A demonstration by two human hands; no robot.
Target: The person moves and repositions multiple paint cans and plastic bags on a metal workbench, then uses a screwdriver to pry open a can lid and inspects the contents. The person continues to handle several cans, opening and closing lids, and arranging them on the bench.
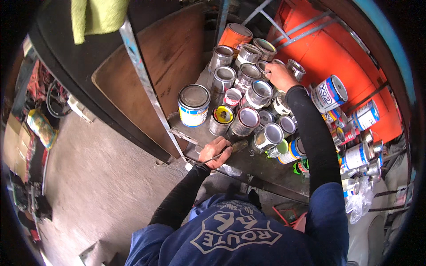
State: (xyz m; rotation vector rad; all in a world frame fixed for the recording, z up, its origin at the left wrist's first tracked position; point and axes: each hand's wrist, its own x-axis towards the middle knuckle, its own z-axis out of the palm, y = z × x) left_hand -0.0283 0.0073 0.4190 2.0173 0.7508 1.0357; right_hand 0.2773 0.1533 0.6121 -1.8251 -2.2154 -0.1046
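My left hand (216, 152) is closed round a thin dark stick-like tool (205, 162) at the shelf's front edge. What the tool's far end is, I cannot make out. My right hand (280, 76) reaches over the cans to the back, its fingers curled on the rim of a metal can (262, 66). Part of that can is hidden by the hand. Nearest to my left hand stand an open can with yellow inside (223, 115) and a can with a greyish top (247, 118). A large lidded can with a white, blue and yellow label (194, 105) stands to their left.
Several more metal cans crowd the shelf, with an orange can (236, 36) at the back. More cans and plastic bags (360, 199) are stacked at the right, before a red panel (306, 48). A metal upright (148, 84) and a brown board (128, 80) stand left.
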